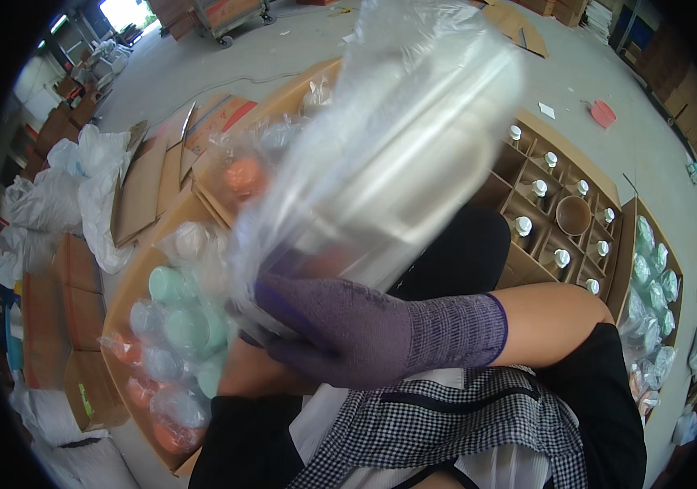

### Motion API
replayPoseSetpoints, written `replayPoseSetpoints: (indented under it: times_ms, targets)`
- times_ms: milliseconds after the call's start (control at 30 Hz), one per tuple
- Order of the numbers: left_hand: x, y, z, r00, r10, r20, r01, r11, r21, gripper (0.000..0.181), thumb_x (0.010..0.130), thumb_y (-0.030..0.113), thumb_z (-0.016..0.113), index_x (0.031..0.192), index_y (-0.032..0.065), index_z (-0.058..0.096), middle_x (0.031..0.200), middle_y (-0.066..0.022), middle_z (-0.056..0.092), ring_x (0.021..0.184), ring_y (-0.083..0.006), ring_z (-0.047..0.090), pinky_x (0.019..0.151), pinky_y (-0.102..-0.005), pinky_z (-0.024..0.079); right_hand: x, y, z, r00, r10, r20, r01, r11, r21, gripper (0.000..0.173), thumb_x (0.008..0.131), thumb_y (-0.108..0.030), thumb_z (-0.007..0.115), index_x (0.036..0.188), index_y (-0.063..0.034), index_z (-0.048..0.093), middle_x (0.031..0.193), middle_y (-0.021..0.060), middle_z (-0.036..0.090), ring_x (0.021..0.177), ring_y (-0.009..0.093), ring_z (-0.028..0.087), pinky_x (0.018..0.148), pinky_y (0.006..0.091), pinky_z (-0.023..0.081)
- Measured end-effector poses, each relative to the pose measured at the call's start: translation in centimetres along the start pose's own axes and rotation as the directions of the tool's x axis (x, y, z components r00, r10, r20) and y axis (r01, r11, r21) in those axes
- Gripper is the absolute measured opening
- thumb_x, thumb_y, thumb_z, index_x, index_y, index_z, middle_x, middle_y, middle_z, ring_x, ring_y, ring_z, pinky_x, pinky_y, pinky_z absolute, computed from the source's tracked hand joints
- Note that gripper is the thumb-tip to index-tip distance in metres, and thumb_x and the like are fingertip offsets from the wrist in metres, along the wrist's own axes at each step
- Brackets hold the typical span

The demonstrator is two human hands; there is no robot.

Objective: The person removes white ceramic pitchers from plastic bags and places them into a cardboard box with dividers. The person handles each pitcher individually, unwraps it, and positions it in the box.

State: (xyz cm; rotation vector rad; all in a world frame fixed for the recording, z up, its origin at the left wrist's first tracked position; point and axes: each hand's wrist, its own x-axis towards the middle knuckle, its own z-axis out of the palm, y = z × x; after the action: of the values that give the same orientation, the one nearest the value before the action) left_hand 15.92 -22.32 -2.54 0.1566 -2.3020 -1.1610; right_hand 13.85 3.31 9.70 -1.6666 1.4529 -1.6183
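Note:
My right hand (pixel 348 333), in a purple knit glove, is closed on the lower end of a clear plastic bag (pixel 318 165). Inside the bag is a large, pale, see-through container (pixel 422 153), blurred by motion, with a reddish patch near its lower end. My left forearm comes in from the lower left, and my left hand is mostly hidden behind the right glove and the bag. Left of the hands, an open cardboard box (pixel 117 318) holds several bagged containers with green (pixel 188 327), orange and pale blue round tops.
On the right, a divided cardboard box (pixel 599 177) holds white-capped bottles (pixel 523 226) and a round brown object (pixel 573 215). Beyond it stands a box of green bagged items (pixel 657 293). Flattened cardboard (pixel 140 189) and white sacks (pixel 49 195) lie left. A red container (pixel 603 114) is on the floor.

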Motion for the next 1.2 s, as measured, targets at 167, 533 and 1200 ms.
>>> replayPoseSetpoints:
  times_ms: [167, 533, 1200]
  targets:
    - [13.3, 0.0, -2.1, 0.957, 0.272, -0.103, -0.23, 0.924, 0.305, 0.052, 0.092, 0.035, 0.074, 0.129, 0.0012, 0.06, 0.119, -0.0176, 0.07, 0.111, -0.0316, 0.068, 0.095, -0.0409, 0.054, 3.4, 1.6, -5.9, 0.941, 0.191, -0.279, -0.222, 0.971, -0.084, 0.042, 0.102, -0.015, 0.064, 0.136, 0.0042, 0.048, 0.105, 0.0157, 0.066, 0.091, 0.023, 0.07, 0.079, 0.0378, 0.059]
    - [33.9, 3.8, 15.8, 0.824, -0.426, 0.374, 0.115, 0.772, 0.625, 0.085, 0.08, 0.053, 0.079, 0.138, -0.0053, 0.057, 0.101, -0.0172, 0.073, 0.065, -0.0222, 0.069, 0.058, -0.0366, 0.059, -7.2, 11.3, -26.1, 0.739, 0.166, -0.653, -0.306, 0.946, -0.105, 0.056, 0.1, -0.016, 0.067, 0.152, -0.0028, 0.049, 0.118, 0.0119, 0.067, 0.107, 0.017, 0.065, 0.096, 0.0305, 0.054]
    - [21.4, 9.3, 21.8, 0.647, 0.175, 0.742, 0.135, 0.931, -0.338, 0.099, 0.081, 0.031, 0.091, 0.16, 0.0128, 0.035, 0.168, -0.0156, 0.031, 0.15, -0.0351, 0.037, 0.119, -0.0467, 0.04, -18.4, 10.0, -28.8, 0.33, 0.633, -0.701, -0.287, 0.774, 0.564, 0.091, 0.09, -0.048, 0.065, 0.163, -0.0046, 0.032, 0.156, 0.0192, 0.048, 0.139, 0.032, 0.054, 0.117, 0.0475, 0.044]
